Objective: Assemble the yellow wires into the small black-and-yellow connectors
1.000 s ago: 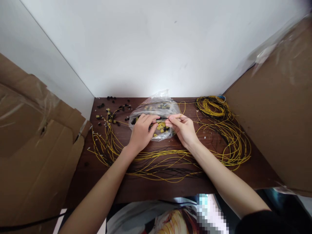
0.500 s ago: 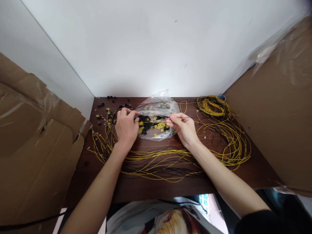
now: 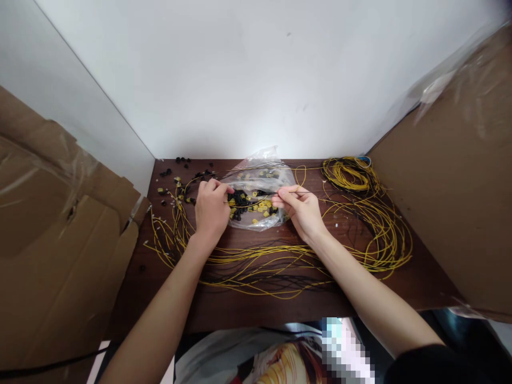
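Over a clear plastic bag [image 3: 262, 226], my left hand [image 3: 213, 209] is closed with its fingers curled at the bag's left side. A thin yellow wire [image 3: 250, 206] runs from its fingertips in a slack curve toward my other hand. My right hand [image 3: 301, 208] pinches a thin black wire [image 3: 308, 192] between thumb and forefinger at the bag's right side. The pinched wire's dark end points left, above the bag. Inside the bag lie many small black pieces [image 3: 239, 198] and small yellow pieces [image 3: 264, 204]. My left fingertips are partly hidden by the hand.
Long yellow and black wires [image 3: 256, 253] loop across the brown table [image 3: 240, 314]. A coiled wire bundle [image 3: 348, 176] lies at the back right. Loose black pieces [image 3: 183, 160] are scattered at the back left. Cardboard [image 3: 52, 240] stands left and another cardboard panel [image 3: 448, 176] right.
My left hand has shifted slightly right, toward my right hand. The yellow wire between them has gone from nearly straight to sagging. My right hand has hardly moved.
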`<state>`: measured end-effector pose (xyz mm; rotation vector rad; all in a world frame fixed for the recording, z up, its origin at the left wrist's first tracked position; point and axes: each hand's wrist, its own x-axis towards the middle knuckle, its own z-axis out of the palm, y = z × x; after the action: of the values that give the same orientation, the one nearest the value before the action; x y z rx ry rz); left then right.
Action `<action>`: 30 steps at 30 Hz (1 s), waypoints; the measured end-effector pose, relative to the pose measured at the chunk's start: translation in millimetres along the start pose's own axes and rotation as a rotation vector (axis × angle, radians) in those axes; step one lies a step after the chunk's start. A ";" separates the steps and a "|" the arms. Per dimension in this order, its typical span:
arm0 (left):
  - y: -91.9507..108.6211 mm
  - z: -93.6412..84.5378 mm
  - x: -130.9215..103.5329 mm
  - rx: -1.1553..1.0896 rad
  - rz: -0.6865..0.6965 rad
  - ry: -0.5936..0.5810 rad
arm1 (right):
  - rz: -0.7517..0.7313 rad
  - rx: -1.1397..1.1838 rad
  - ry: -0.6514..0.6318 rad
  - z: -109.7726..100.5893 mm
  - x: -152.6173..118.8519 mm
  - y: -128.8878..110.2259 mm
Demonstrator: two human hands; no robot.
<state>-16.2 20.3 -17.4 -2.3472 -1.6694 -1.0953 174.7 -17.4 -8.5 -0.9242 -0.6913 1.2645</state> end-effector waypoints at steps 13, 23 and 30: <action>18.8 -5.7 -1.1 -0.281 0.387 0.178 | 0.119 0.135 0.047 -6.4 5.1 -2.8; 26.3 -11.5 -4.7 -0.212 0.408 0.149 | -0.030 -0.097 -0.068 -0.8 -0.8 -1.4; 24.8 -11.6 -4.0 -0.287 0.377 0.277 | -0.018 -0.120 -0.078 -1.0 -2.1 -1.3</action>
<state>-1.8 1.9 -2.6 -2.3876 -0.9837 -1.5641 175.7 -19.7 -7.7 -0.9681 -0.8428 1.2585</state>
